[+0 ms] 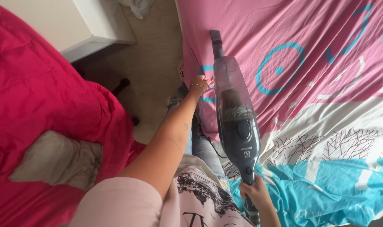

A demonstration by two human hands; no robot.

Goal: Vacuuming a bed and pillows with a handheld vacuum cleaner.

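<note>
Handheld vacuum [235, 113], dark blue-grey with a clear dust bin, is gripped at its rear handle by the right hand [255, 194], fingers wrapped tight around the handle. Its body is angled up and away over the bed, with the narrow nozzle [216, 43] laid on the bed sheet near the bed's left edge.

Left hand [200, 83] is stretched forward at full arm's length to the edge of the bed sheet [317, 84], just beside the vacuum's dust bin. Its fingers are seen curled onto the sheet edge; whether the cloth is pinched cannot be told. A thin bracelet [197, 85] is worn on that wrist.

The sheet is pink with blue rings at the far end, white with branch prints in the middle, and turquoise near the person. A pale pink sleeve and a printed shirt [195, 197] are seen at the bottom of the frame, with jeans below.

Left of the person a red blanket [36, 84] is heaped, with a beige cushion [57, 159] lying on it. A white cabinet [73, 25] stands top left, on a beige tiled floor [153, 59] between the blanket and the bed.
</note>
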